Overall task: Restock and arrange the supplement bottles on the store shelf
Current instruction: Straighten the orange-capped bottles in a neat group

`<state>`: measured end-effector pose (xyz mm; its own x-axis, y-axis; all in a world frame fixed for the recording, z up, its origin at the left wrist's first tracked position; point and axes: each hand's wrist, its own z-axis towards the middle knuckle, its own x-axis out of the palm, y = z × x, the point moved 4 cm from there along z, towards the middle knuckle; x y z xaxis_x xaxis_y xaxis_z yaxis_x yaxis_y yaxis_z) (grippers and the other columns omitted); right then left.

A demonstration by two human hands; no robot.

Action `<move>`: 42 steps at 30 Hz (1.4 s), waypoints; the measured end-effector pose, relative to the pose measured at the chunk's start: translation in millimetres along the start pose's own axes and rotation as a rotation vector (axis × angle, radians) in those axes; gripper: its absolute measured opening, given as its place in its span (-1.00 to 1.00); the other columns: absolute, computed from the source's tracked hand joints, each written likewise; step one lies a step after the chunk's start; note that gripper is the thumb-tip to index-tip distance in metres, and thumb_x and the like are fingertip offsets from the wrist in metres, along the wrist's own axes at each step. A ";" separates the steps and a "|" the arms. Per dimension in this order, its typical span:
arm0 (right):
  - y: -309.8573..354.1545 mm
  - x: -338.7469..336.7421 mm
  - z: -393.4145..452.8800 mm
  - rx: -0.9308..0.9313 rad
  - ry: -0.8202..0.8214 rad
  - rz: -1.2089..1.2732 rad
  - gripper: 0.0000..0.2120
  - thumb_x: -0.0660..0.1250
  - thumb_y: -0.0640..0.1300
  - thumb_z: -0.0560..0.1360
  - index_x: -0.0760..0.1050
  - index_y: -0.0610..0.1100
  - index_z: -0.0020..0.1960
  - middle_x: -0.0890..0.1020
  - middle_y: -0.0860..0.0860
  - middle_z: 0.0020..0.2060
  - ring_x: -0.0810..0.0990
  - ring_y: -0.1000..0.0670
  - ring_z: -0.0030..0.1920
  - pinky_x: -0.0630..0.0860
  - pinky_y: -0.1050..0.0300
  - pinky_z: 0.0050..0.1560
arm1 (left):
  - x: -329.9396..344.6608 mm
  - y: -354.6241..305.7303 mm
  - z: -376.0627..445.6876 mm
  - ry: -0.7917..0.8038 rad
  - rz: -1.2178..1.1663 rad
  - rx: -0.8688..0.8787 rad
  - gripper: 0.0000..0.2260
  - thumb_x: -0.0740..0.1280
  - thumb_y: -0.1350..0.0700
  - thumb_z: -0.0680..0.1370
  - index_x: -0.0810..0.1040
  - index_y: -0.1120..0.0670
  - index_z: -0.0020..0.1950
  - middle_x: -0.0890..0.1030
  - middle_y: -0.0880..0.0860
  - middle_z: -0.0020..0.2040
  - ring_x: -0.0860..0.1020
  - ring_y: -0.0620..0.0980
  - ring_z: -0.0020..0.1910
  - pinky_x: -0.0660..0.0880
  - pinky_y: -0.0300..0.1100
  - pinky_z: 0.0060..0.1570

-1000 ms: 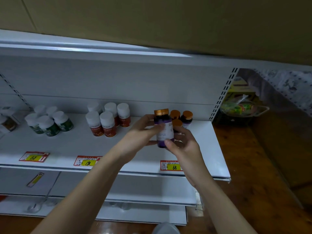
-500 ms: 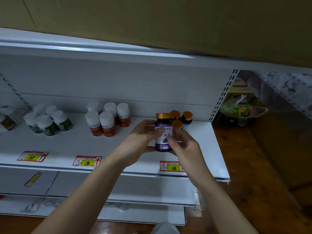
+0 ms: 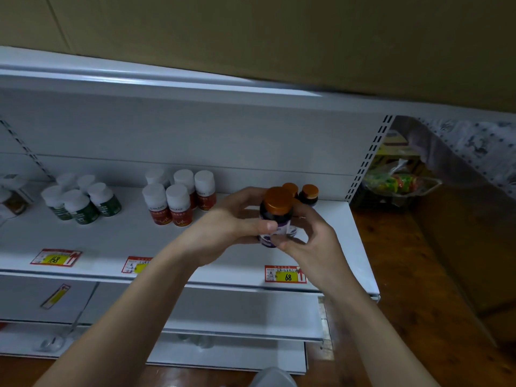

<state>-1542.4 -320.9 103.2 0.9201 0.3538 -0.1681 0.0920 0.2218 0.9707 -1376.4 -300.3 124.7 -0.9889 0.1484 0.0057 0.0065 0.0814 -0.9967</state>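
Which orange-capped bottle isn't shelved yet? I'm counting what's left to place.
The purple-labelled bottle, gripped by the left hand and right hand. The other orange-capped bottles stand behind it on the shelf.

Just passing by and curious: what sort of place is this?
Most likely a small shop's supplement aisle: a white metal shelf carries grouped supplement bottles, with a yellow price tag on its front edge.

Wall: we see tan board point(image 3: 279, 32) above the white shelving unit point(image 3: 195, 129).
Floor: we see brown wood point(image 3: 418, 303) right of it.
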 end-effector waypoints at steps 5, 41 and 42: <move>13.1 -4.8 1.9 -0.091 0.026 -0.013 -0.46 0.54 -0.38 0.34 0.45 0.10 0.10 0.58 0.44 -0.06 0.54 0.33 0.10 0.50 0.45 0.02 | -0.2 -14.4 -5.2 0.050 0.155 0.148 -0.48 0.55 0.26 0.30 0.57 -0.03 0.21 0.63 -0.07 0.21 0.50 -0.09 0.34 0.52 -0.08 0.26; 52.0 -13.1 3.0 0.446 -0.067 0.112 -0.45 0.16 0.23 0.60 0.53 -0.28 0.11 0.63 -0.19 -0.45 0.43 -0.04 -0.57 0.41 0.20 -0.51 | 21.5 -41.2 -15.4 -0.073 0.130 -0.253 -0.46 0.24 -0.23 0.59 0.61 0.28 0.07 0.68 0.26 -0.24 0.66 0.16 -0.27 0.59 -0.20 -0.30; 52.1 -13.4 2.8 0.446 -0.064 0.113 -0.44 0.17 0.23 0.60 0.50 -0.29 0.15 0.64 -0.19 -0.44 0.44 -0.04 -0.57 0.42 0.20 -0.52 | 21.2 -41.5 -15.7 -0.071 0.128 -0.251 -0.47 0.24 -0.22 0.59 0.61 0.28 0.07 0.68 0.26 -0.23 0.66 0.16 -0.26 0.59 -0.20 -0.30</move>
<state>-1548.9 -316.6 156.4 0.9541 0.2934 -0.0599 0.1319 -0.2321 0.9637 -1395.3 -285.1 167.4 -0.9856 0.1047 -0.1330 0.1593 0.3089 -0.9377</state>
